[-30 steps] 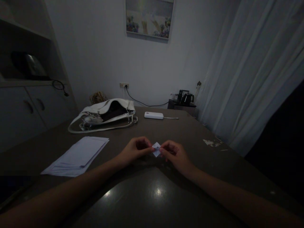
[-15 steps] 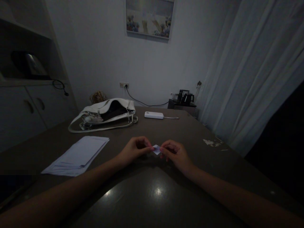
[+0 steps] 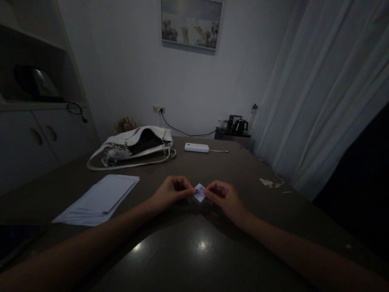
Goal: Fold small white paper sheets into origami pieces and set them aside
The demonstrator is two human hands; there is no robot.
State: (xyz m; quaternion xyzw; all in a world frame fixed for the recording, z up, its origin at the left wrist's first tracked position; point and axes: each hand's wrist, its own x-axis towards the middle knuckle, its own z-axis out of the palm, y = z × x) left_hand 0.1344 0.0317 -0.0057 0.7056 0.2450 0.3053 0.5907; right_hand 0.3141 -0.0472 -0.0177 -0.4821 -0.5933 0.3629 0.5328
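Observation:
A small folded piece of white paper (image 3: 199, 192) sits between my two hands, just above the dark table (image 3: 188, 251). My left hand (image 3: 172, 192) pinches its left corner with curled fingers. My right hand (image 3: 224, 198) pinches its right corner the same way. Both forearms reach in from the bottom of the view.
A stack of white paper sheets (image 3: 99, 198) lies to the left. A white handbag (image 3: 133, 147) and a white power bank (image 3: 197, 147) with a cable lie further back. Cabinets stand at left, a curtain (image 3: 319, 101) at right, and a kettle (image 3: 237, 126) on a side stand.
The folded paper tilted flatter half a second ago and is now turned back up, showing its diamond face. Both hands stay in about the same place.

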